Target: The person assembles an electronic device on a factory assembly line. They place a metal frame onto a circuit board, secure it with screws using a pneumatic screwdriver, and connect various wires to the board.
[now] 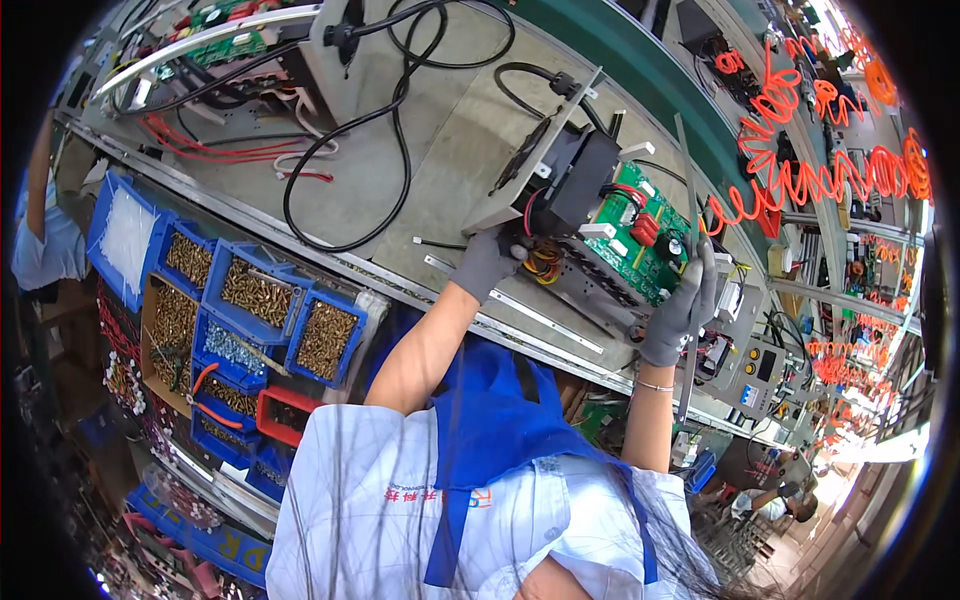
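In front of me on the bench lies an open electrical unit, with a green circuit board [640, 240], a black fan housing [580, 185] and a pale end panel [512, 190]. My left hand [488, 264], in a grey glove, is closed at the near corner of that panel, beside a bundle of coloured wires [543, 262]. My right hand [684, 312], also gloved, is closed around a long thin metal strip [690, 190] by the board's right end. The strip extends past the hand both away from and toward me. Its palm side is hidden.
Blue bins of brass screws [325, 340] and a red bin [287, 412] stand at left. A black cable [403, 130] loops over the bench [450, 150]. Another open unit [230, 70] sits at far left. Orange coiled hoses [830, 172] hang at right. Other people are at both sides.
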Demonstrator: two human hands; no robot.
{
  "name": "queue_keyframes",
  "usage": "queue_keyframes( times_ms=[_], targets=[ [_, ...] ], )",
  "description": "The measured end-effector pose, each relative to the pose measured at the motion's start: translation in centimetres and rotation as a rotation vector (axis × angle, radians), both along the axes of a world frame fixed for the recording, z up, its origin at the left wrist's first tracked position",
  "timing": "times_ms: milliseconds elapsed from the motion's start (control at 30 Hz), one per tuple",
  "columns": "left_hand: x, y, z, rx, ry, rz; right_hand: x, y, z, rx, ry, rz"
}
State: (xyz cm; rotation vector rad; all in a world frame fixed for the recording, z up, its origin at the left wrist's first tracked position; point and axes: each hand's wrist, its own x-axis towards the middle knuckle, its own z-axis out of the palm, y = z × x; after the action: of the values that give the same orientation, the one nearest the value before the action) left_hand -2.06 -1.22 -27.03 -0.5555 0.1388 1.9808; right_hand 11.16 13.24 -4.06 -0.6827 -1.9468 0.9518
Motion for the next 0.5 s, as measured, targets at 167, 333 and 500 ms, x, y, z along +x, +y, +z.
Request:
queue_keyframes(
  times_ms=[167,333,500],
  targets=[
    [0.3,1.2,-4.4,-0.336,0.706,-0.135,-0.1,0.2,0.8,0.006,-0.017,0.020],
    [0.1,2.3,-7.5,-0.025,0.201,-0.069,0.0,-0.1,1.0,0.017,-0.084,0.035],
    [0.4,0.9,-3.6,0.154,0.340,-0.039,0.6,0.7,-0.2,0.071,-0.065,0.049]
  ],
)
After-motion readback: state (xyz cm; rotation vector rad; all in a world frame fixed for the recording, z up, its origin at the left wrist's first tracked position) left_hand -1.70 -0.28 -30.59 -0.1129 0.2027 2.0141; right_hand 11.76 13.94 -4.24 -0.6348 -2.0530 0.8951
